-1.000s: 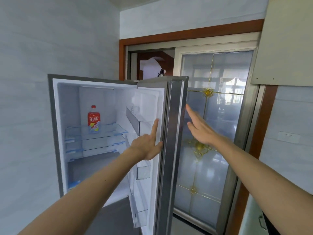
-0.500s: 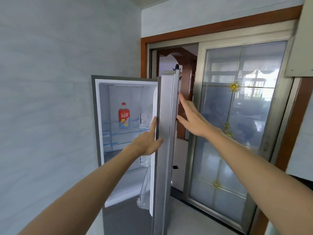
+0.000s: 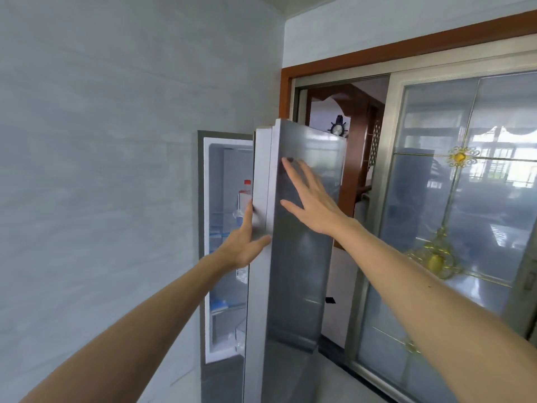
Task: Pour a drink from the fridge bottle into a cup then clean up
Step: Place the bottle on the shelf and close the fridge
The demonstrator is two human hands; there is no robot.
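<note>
1. Wall (image 3: 101, 170): bare and grey, flush against the fridge (image 3: 201, 228). No room on that side.
2. Fridge interior: only a narrow slot shows between the cabinet frame and the door edge. Shelves are visible.
3. Bottle (image 3: 245, 196): upright on an upper shelf, red cap on, right half hidden by the door edge. No hand is on it.
4. Left hand (image 3: 244, 245): released, holding nothing. Fingers run straight up the door's inner side and the thumb lies across its white edge.
5. Door (image 3: 302, 271): seen nearly edge-on and standing out from the cabinet.
6. Right hand (image 3: 313, 205): released, fingers spread flat on the door's grey outer face.
7. Right of the door is an open doorway, then a glass panel (image 3: 436, 199). The door's free side has floor room there.
8. Progress: no cup is in view and the bottle is shelved. Either the pour hasn't started or the bottle is already put back; I can't tell which.
9. Caution: the slot looks too tight for an arm to reach the bottle, and the left fingers sit by a pinch edge.
</note>
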